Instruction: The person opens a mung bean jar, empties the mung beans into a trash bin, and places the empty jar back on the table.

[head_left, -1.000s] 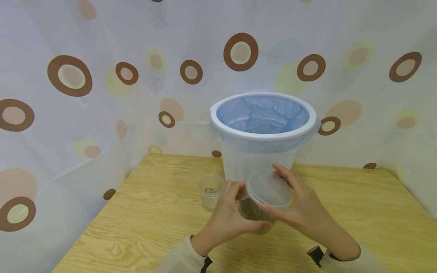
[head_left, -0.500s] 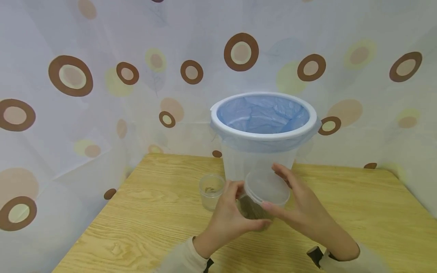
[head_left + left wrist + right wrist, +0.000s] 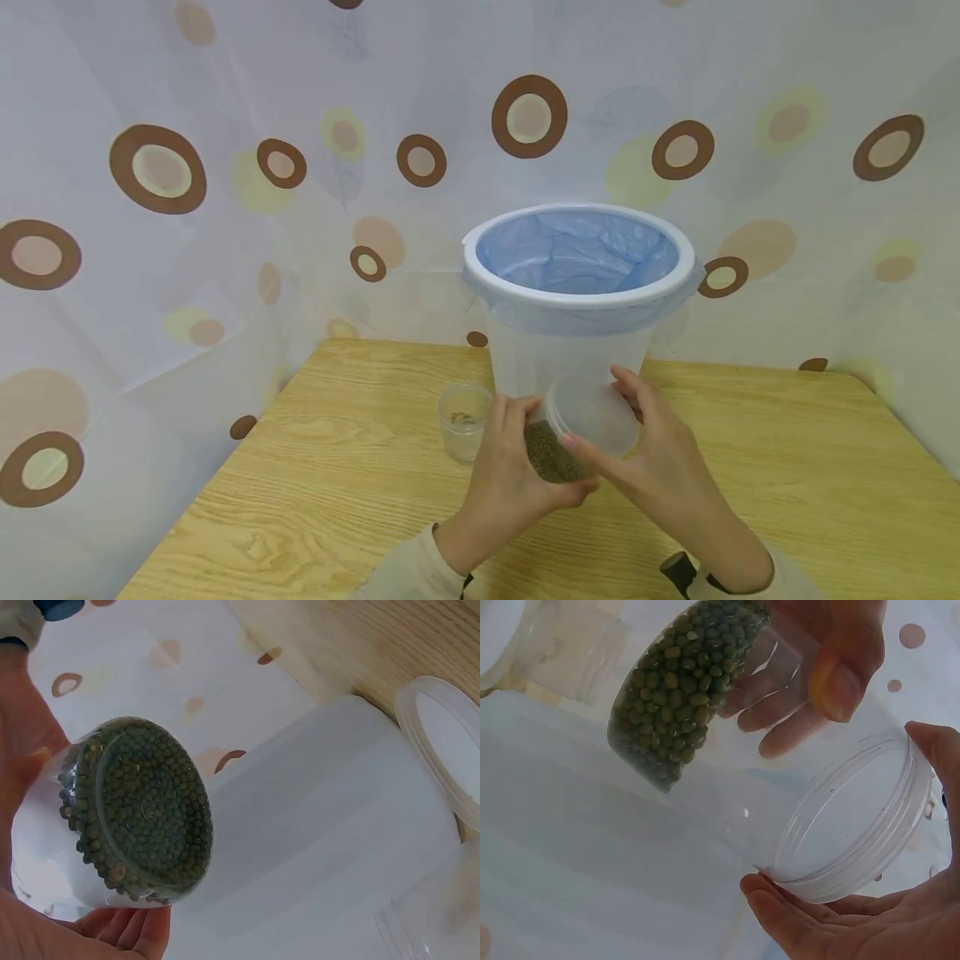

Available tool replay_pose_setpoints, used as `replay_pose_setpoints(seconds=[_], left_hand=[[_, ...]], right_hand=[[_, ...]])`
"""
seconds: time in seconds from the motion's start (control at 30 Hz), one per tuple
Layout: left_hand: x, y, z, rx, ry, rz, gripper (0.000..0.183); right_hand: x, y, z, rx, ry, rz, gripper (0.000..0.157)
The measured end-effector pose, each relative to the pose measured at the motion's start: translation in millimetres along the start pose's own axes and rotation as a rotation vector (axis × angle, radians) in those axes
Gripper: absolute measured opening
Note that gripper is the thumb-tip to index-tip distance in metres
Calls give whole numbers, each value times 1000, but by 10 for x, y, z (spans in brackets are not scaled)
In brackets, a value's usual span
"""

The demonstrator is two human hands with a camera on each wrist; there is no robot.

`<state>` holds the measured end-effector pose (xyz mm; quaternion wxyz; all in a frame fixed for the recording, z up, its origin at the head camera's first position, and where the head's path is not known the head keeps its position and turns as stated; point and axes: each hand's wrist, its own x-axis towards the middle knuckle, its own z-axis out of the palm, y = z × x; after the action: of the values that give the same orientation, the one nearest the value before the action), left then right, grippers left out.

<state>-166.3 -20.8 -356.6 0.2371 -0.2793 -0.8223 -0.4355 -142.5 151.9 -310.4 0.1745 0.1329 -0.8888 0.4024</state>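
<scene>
In the head view, my left hand (image 3: 506,483) grips a clear plastic jar (image 3: 555,454) round its side. It is tilted, its lidded end toward my right hand. Green mung beans (image 3: 682,690) lie packed at the bottom end, as the right wrist view shows. My right hand (image 3: 667,467) holds the translucent lid (image 3: 600,417) by its rim, thumb on one side and fingers on the other. The lid is on the jar's mouth. Seen from the left wrist, the jar's base (image 3: 150,810) faces the camera, full of beans.
Behind the hands stands a white bin (image 3: 570,358) lined with a blue bag (image 3: 577,250). A second clear jar (image 3: 463,437), with a little brownish matter inside, is left of it on the wooden table (image 3: 337,467). Near it, a pale round lid-like piece (image 3: 454,742) shows.
The jar has turned slightly in my hands, so more of its beans show on the left. My right hand has shifted a little round the lid and its forearm has moved slightly left.
</scene>
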Motion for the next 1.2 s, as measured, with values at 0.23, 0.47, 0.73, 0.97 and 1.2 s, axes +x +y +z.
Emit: replay_pose_setpoints(seconds=[0.23, 0.47, 0.73, 0.97, 1.2], left_hand=[[-11, -41, -79, -170, -121, -69, 78], [13, -75, -161, -282, -240, -109, 75], [36, -94, -220, -337, -348, -214, 68], [43, -106, -223, -375, -387, -246, 65], [22, -55, -109, -231, -237, -145, 76]], right_hand=[[-7, 42, -26, 75, -31, -57, 82], [-2, 128, -85, 110, -128, -175, 72], [66, 237, -143, 183, -258, -304, 70], [120, 294, -177, 236, -313, -385, 71], [98, 160, -111, 148, -166, -131, 65]])
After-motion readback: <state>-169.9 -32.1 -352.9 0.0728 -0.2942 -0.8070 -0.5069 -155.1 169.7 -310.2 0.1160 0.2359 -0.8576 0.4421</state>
